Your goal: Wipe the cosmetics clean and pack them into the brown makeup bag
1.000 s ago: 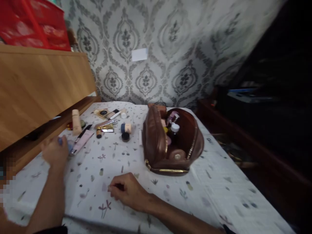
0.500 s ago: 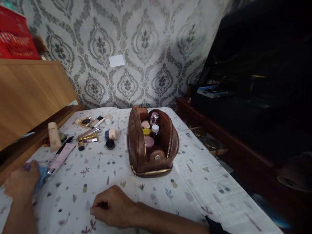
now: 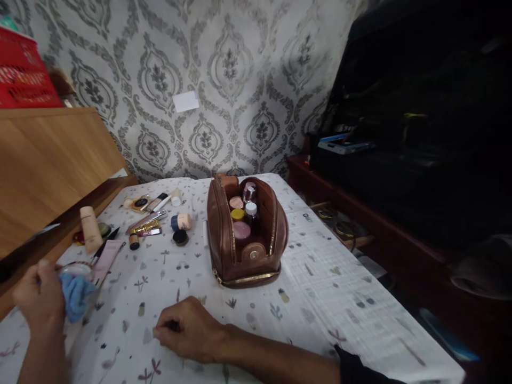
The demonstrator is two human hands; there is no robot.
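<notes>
Curling its fingers left of a blue cloth, grip unclear, the left hand is sitting nearer than the loosely closed right hand.

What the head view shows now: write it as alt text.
An open brown bag with bottles and jars inside stands on a patterned white tablecloth. The left hand is at a blue cloth, the right hand curled nearer the camera than the bag; makeup tubes and a black pot are left of the bag.
</notes>
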